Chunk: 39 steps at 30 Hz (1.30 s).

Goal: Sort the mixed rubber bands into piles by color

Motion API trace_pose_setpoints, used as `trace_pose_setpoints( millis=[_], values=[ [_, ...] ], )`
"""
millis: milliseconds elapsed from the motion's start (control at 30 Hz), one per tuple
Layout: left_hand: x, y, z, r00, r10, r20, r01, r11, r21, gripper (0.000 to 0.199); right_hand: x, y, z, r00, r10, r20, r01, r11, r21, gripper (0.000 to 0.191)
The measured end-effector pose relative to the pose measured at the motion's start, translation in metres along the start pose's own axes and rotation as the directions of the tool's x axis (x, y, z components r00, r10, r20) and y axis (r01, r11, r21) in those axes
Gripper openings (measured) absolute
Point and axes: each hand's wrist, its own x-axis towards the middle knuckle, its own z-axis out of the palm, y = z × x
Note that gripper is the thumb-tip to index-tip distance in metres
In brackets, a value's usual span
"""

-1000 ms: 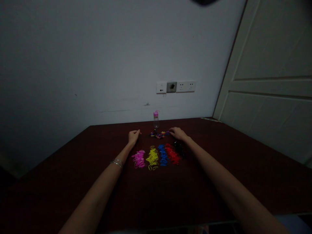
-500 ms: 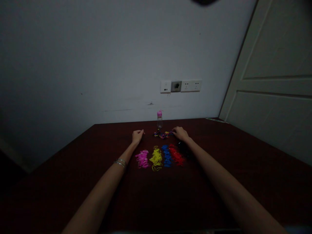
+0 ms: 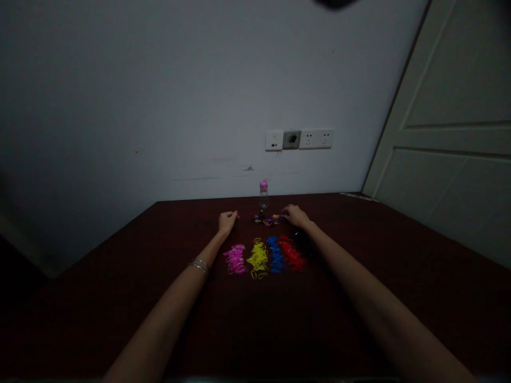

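My left hand (image 3: pixel 228 221) rests on the table, its fingers curled closed; whatever they may hold is too small to make out. At the right end of a small mixed-colour heap of rubber bands (image 3: pixel 269 220), my right hand (image 3: pixel 294 215) has its fingers bent down and pinched on the bands there. Nearer to me lie sorted rows of small rubber bands: pink (image 3: pixel 236 259), yellow (image 3: pixel 258 257), blue (image 3: pixel 275 254) and red (image 3: pixel 291 253). Beside the red row, a dark, shiny pile (image 3: pixel 302 242) is partly hidden by my right forearm.
A small clear bottle with a pink cap (image 3: pixel 264 194) stands just behind the mixed heap. The dark red table (image 3: pixel 120 271) meets a pale wall with a row of sockets (image 3: pixel 299 140). A light panelled door (image 3: pixel 443 127) is at the right.
The view has shifted slightly, so everything sits a little further right. Both hands keep nearly the same places and poses beside the mixed rubber bands.
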Motion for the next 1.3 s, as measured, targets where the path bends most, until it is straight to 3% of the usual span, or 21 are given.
trace_pose_setpoints(
  millis=[133, 600, 800, 1000, 1100, 1300],
  values=[
    [0.000, 0.000, 0.000, 1.000, 0.000, 0.012, 0.000, 1.000, -0.010, 0.033, 0.003, -0.002, -0.002, 0.999, 0.007, 0.046, -0.007, 1.000, 0.008, 0.024],
    [0.003, -0.005, 0.003, 1.000, -0.004, -0.005, 0.004, 1.000, -0.022, 0.035, -0.006, -0.004, -0.009, 0.998, 0.064, 0.022, -0.065, 0.997, 0.045, 0.022],
    [0.002, -0.003, 0.003, 1.000, -0.004, -0.005, 0.004, 1.000, -0.005, 0.034, -0.006, -0.008, -0.020, 1.000, 0.014, -0.017, -0.013, 0.999, 0.047, 0.024],
    [0.003, -0.003, 0.001, 1.000, -0.013, 0.002, 0.013, 0.999, 0.045, 0.035, -0.008, -0.036, -0.040, 0.992, -0.107, -0.061, 0.109, 0.994, 0.020, 0.022],
    [0.004, -0.004, 0.002, 1.000, -0.001, 0.003, 0.001, 0.999, 0.039, 0.035, -0.015, -0.056, -0.043, 0.971, -0.221, -0.089, 0.226, 0.972, 0.058, 0.019],
    [0.004, -0.003, 0.002, 0.999, 0.018, 0.027, -0.019, 0.999, 0.037, 0.035, -0.041, -0.104, -0.031, 0.845, -0.512, -0.153, 0.535, 0.812, 0.235, 0.016]
  ],
)
